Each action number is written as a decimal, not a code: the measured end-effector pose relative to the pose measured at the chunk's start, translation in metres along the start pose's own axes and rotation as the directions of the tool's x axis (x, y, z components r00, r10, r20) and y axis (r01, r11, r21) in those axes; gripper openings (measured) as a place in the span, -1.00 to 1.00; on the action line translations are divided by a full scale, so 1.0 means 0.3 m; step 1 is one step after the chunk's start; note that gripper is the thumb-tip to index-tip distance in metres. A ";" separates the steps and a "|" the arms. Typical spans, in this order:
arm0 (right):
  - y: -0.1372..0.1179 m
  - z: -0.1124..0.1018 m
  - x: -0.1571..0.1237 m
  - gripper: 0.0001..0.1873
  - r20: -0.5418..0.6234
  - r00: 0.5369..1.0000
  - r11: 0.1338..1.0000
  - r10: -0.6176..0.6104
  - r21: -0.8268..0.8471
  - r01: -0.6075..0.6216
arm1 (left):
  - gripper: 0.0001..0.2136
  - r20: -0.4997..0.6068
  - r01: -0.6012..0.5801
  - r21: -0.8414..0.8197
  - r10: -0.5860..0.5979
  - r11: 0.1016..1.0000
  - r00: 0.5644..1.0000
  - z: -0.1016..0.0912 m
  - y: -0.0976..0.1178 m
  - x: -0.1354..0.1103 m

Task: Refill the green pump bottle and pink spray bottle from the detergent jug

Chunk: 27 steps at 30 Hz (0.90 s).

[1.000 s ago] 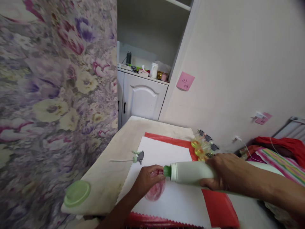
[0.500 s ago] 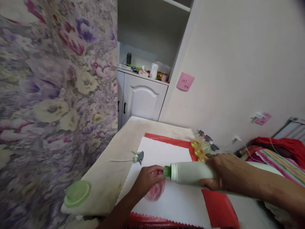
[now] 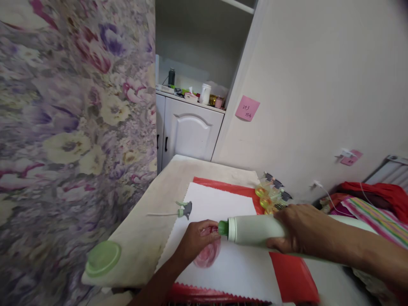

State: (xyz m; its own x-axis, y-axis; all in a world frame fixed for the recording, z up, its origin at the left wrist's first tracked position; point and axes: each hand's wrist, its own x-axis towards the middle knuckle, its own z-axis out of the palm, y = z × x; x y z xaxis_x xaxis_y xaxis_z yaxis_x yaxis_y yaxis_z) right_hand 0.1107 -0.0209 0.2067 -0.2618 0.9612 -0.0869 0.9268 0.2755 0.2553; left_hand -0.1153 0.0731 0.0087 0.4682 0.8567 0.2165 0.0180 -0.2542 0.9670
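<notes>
Two bare hands work low over a pale worktop (image 3: pixel 149 191), beside a floral curtain (image 3: pixel 70 127) that fills the left side of the view. Near the worktop's front left corner lies a round green lid (image 3: pixel 103 258). Further in, a loose spray trigger (image 3: pixel 184 209) with its thin dip tube rests at the left edge of a white cloth (image 3: pixel 219 204), which is spread over a red sheet (image 3: pixel 293 276). The left hand (image 3: pixel 197 240) is curled over a small pink bottle (image 3: pixel 208 253) lying on the cloth; its grip is narrow around the bottle's upper end, though how tightly cannot be told. Touching that hand's fingers is the green neck of a pale green bottle (image 3: pixel 251 230), held on its side just above the cloth. The right hand (image 3: pixel 302 227) wraps that bottle's body, grip closed around it. Behind the right hand, several yellow spray bottles (image 3: pixel 269 197) stand against the wall. A pink note (image 3: pixel 247 108) is stuck on the wall above, and striped fabric (image 3: pixel 369 212) lies at far right.
</notes>
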 end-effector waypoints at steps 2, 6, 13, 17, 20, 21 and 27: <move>0.006 0.010 -0.002 -0.63 -0.005 1.000 1.000 0.001 -0.006 -0.001 | -0.83 -0.001 -0.008 0.007 0.008 1.000 1.000 -0.001 -0.002 0.001; 0.021 0.046 -0.018 -0.60 0.002 0.998 0.998 0.056 0.018 -0.056 | -0.83 0.003 -0.017 -0.001 0.017 1.000 1.000 -0.001 -0.006 0.000; 0.052 0.152 -0.044 -0.58 0.015 0.995 0.982 0.096 0.161 -0.097 | -0.82 -0.005 -0.009 0.001 0.009 1.000 1.000 0.003 -0.004 -0.002; 0.066 0.202 -0.052 -0.47 0.054 0.990 0.961 0.130 0.238 -0.139 | -0.81 -0.002 -0.011 0.009 0.011 1.000 1.000 -0.001 -0.004 0.001; 0.073 0.226 -0.063 -0.47 0.089 0.981 0.909 0.170 0.369 -0.191 | -0.81 0.005 -0.006 0.006 0.006 1.000 1.000 -0.003 -0.008 0.000; 0.076 0.231 -0.066 -0.49 0.098 0.977 0.874 0.189 0.436 -0.213 | -0.81 0.006 -0.004 0.003 0.004 1.000 1.000 -0.003 -0.008 0.000; 0.098 0.243 -0.066 -0.52 0.199 0.932 0.480 0.302 0.813 -0.329 | -0.80 -0.007 0.011 0.003 -0.011 1.000 1.000 -0.007 -0.002 -0.002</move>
State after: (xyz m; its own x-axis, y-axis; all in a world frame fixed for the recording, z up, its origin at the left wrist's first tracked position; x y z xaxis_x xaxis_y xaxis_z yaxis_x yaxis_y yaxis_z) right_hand 0.1626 -0.0329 0.1458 0.0890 0.9767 -0.1953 0.7502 -0.1947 -0.6319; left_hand -0.1174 0.0736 0.0083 0.4619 0.8626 0.2065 0.0263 -0.2460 0.9689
